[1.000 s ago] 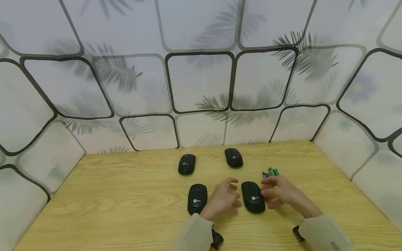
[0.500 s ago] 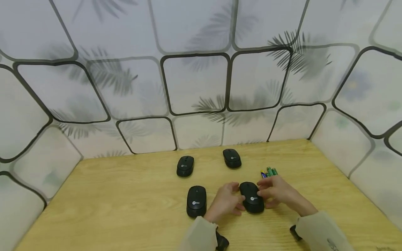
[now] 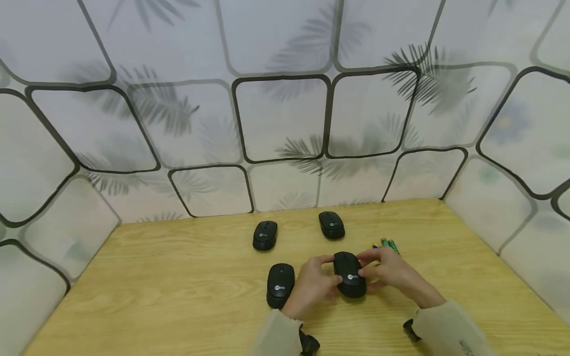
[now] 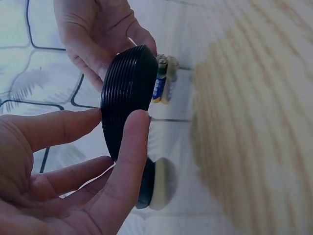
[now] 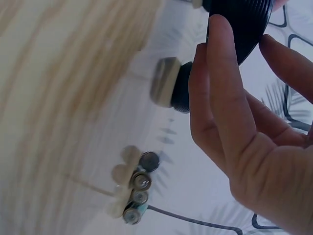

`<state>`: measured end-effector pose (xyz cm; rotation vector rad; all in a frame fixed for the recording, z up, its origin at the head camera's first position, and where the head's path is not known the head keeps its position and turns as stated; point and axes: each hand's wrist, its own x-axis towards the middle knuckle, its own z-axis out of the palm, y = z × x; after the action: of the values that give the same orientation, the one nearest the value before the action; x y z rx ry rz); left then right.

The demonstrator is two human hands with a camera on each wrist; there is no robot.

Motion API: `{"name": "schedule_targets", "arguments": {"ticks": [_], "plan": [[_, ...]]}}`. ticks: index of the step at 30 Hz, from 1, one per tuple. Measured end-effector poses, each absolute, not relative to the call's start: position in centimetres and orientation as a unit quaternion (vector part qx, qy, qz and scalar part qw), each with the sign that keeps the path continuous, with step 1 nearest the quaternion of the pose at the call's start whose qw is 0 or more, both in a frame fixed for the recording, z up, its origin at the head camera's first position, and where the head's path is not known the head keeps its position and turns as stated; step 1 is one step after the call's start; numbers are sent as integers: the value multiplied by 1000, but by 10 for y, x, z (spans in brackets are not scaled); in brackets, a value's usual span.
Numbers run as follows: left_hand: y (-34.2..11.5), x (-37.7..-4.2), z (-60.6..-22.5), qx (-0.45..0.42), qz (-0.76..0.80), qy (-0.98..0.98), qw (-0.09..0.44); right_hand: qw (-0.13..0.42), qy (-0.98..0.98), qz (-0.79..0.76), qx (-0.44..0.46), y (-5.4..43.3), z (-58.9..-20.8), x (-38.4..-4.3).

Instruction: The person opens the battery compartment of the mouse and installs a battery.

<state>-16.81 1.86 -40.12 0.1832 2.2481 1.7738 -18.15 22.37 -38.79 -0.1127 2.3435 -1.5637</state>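
A black computer mouse is held between both hands, close over the wooden table. My left hand grips its left side, and my right hand grips its right side. In the left wrist view the ribbed side of the mouse shows, with the left thumb and fingers around it. From the right wrist, the right fingers reach under the mouse while the thumb lies along its upper side. Just left of my left hand lies a second black mouse.
Two more black mice lie farther back, one on the left and one on the right. Several batteries lie side by side beyond my right hand. A patterned backdrop rises behind the wooden table.
Both hands have closed in on the front right mouse and now grip it from both sides. It has shifted slightly left and away from me. The other mice stay put.
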Motion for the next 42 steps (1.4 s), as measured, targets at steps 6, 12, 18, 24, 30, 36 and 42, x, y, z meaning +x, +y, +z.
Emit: {"name": "schedule_targets", "arguments": {"ticks": [6, 12, 18, 24, 30, 36, 42], "plan": [[2, -168, -392, 58, 619, 771, 135, 155, 808, -565, -65, 211, -379, -181], [-11, -165, -391, 57, 631, 762, 135, 160, 796, -578, -80, 203, -378, -180], [-27, -158, -386, 54, 653, 746, 117, 163, 779, -595, -111, 191, -377, -180], [-38, -155, -381, 57, 662, 740, 108, 165, 768, -609, -108, 180, -373, -179], [-50, -150, -379, 63, 660, 740, 114, 166, 757, -620, -121, 170, -372, -176], [-57, -147, -379, 75, 653, 745, 115, 153, 754, -627, -120, 164, -374, -169], [-61, -144, -380, 69, 670, 731, 111, 146, 745, -637, -133, 161, -374, -167]]}}
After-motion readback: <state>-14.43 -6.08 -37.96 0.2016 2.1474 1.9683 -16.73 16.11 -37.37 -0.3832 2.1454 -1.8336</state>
